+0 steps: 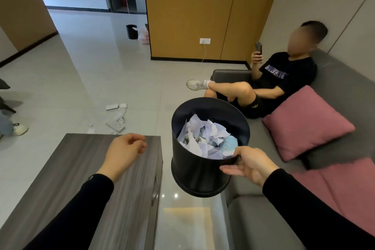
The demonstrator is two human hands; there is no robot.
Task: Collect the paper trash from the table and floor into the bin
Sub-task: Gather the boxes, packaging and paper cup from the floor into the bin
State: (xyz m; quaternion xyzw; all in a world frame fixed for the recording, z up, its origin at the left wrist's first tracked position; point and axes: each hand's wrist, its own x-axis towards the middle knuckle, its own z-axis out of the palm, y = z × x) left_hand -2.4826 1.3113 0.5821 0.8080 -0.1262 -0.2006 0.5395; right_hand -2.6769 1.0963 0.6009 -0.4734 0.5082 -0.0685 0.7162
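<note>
A round black bin [198,174] hangs tilted in the air between the table and the sofa. My right hand [249,163] grips its near rim, thumb inside. Crumpled white paper [203,134] and a pale blue wrapper fill it. My left hand [125,153] hovers over the far end of the grey wooden table [71,178], fingers loosely curled, holding nothing. Several pieces of white paper trash [116,116] lie on the tiled floor beyond the table.
A person sits on the grey sofa [263,219] at the right with a phone, legs stretched toward the bin. A pink cushion [306,122] lies beside them. A second black bin [131,31] and a plastic bag stand far back. Someone's shoe [20,128] is at the left.
</note>
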